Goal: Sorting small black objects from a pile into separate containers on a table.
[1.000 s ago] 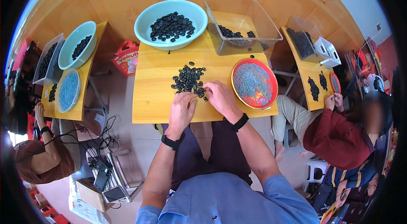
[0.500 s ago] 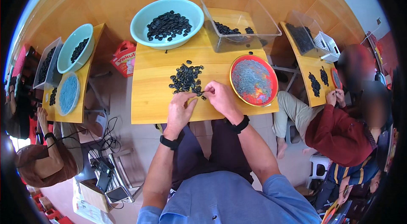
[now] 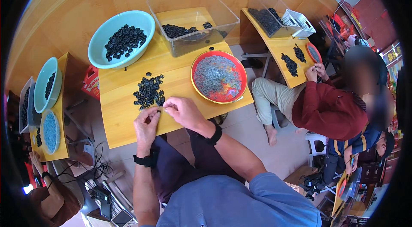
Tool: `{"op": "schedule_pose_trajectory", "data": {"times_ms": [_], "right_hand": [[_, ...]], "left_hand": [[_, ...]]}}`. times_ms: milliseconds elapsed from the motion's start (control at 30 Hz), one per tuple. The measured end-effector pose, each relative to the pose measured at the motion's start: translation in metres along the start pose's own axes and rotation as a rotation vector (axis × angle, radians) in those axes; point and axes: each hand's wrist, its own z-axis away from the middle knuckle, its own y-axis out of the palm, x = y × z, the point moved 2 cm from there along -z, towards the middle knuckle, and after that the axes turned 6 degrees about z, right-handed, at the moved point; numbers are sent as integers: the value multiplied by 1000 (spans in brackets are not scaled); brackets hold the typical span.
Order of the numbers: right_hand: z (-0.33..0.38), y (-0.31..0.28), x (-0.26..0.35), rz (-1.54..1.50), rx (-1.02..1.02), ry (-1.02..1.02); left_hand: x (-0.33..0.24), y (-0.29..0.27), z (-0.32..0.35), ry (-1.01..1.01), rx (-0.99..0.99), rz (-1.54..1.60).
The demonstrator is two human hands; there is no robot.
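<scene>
Near the front edge of the wooden table (image 3: 124, 134), my left hand (image 3: 146, 124) pinches a small black oval piece (image 3: 159, 111) between thumb and fingertips. Just to the right, my right hand (image 3: 185, 111) is closed in a pinch, its fingertips close to that piece. Whatever it grips is too small to make out. Beyond both hands lies a loose pile of black oval pieces (image 3: 148, 90), several showing holes. To the right, a round red tray (image 3: 243, 82) with a yellow rim holds many thin grey metal pins (image 3: 216, 72).
A pale green basin (image 3: 95, 51) and a clear plastic bin (image 3: 201, 3), both with black pieces, stand at the table's far side. Another person (image 3: 330, 106) works at a table (image 3: 274, 55) on the right; a further table (image 3: 62, 141) stands left.
My view has turned to the right, so the table appears further left and tilted. My left hand now pinches a black piece apart from the pile; my right hand stays close beside it.
</scene>
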Motion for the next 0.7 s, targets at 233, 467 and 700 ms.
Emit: {"op": "schedule_pose_trajectory", "data": {"times_ms": [233,467,700], "right_hand": [[13,-122,-15,467,-143,116],[25,-197,-44,843,2,317],[17,-177,-46,927,266,393]], "left_hand": [[2,-5,2,15,-13,-18],[-2,0,0,7,3,-77],[-5,-1,1,6,0,-117]]}}
